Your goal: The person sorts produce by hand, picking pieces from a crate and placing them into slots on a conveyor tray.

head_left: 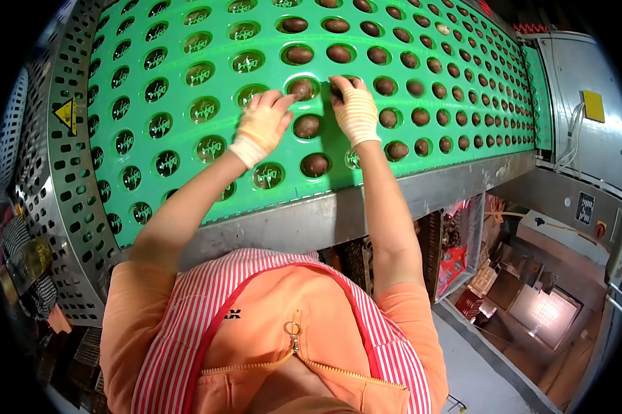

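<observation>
A green tray sheet with rows of round cups spans the view, many cups holding brown egg-shaped pieces. My left hand, in a pale glove with bare fingertips, has its fingers apart and a fingertip against a brown piece lying in its cup. Beside it, my right hand, gloved alike, curls its fingers round a dark brown piece at a cup. Below my hands, two more brown pieces sit in the same column. Cups left of my left hand hold no pieces and show raised lettering.
A perforated metal guard with a yellow warning sign borders the left. The metal edge runs between my body and the green surface. At right stand a grey cabinet and, lower, several boxes.
</observation>
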Demonstrator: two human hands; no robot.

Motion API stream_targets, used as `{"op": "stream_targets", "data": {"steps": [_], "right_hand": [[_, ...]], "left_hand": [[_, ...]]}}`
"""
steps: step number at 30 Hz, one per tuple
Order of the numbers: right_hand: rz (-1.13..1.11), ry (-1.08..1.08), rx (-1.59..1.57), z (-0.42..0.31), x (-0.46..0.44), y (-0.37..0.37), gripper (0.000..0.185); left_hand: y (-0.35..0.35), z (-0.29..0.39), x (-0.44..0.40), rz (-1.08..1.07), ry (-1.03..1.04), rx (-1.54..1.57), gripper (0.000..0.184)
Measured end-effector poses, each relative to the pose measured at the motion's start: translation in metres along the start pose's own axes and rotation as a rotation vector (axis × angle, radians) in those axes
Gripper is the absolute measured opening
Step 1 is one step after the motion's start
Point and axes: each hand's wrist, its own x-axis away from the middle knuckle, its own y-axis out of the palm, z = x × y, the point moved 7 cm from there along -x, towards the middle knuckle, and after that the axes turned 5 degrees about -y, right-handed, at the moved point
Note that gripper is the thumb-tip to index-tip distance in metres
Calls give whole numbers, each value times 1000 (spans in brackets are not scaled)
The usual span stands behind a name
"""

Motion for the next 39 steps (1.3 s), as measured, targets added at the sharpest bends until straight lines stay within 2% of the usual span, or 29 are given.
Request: {"op": "stream_targets", "data": {"steps": [1,2,5,8,10,12,15,18,19,20,21,22,24,26,27,28,30,33,36,37,39], "right_hand": [[21,-26,-72,-3,2,-11,42],[50,-16,-18,-6,13,-26,41],[-18,53,161,-21,65,-68,46],[-165,8,144,17,126,-41,52],[-170,-41,274,8,146,-33,52],[-68,98,116,-5,154,-44,50],[83,108,32,-40,175,-69,47],[182,210,69,-50,231,-64,39],[194,233,68,-48,250,-58,37],[280,246,21,-41,266,-49,35],[332,280,-34,-39,275,-48,34],[334,291,2,-44,277,-52,34],[335,360,-65,-53,276,-66,33],[363,351,-137,-50,282,-72,32],[408,336,-207,-46,290,-76,34],[431,352,-181,-41,299,-81,33],[444,352,-36,-22,329,-90,32],[421,485,44,3,394,-112,35],[418,697,157,22,476,-117,37],[335,780,163,30,499,-107,37],[201,927,84,44,544,-80,38]], "left_hand": [[-12,3,12,-13,41,-98,34],[-20,3,22,-26,81,-194,34],[-17,-13,44,-217,96,-226,31],[-22,-9,41,-360,67,-310,33],[-28,4,24,-451,-8,-394,37],[-20,6,10,-452,-9,-426,39],[-14,17,2,-389,85,-463,35],[-13,44,-14,-451,75,-356,35],[-16,58,-29,-568,-78,-133,33],[-5,64,-41,-511,-83,-98,31],[12,71,-52,-337,62,-46,31],[23,79,-66,-325,85,-5,38],[42,89,-86,-218,100,-91,46],[88,85,-96,-371,134,-288,46],[100,88,-96,-331,171,-294,43],[102,94,-95,-378,198,-329,43],[110,104,-94,-556,215,-595,41],[98,116,-80,-479,102,-511,50],[76,142,-40,-210,232,-365,66],[75,143,-31,-287,181,-240,86],[37,152,-34,-319,69,83,96]]}}
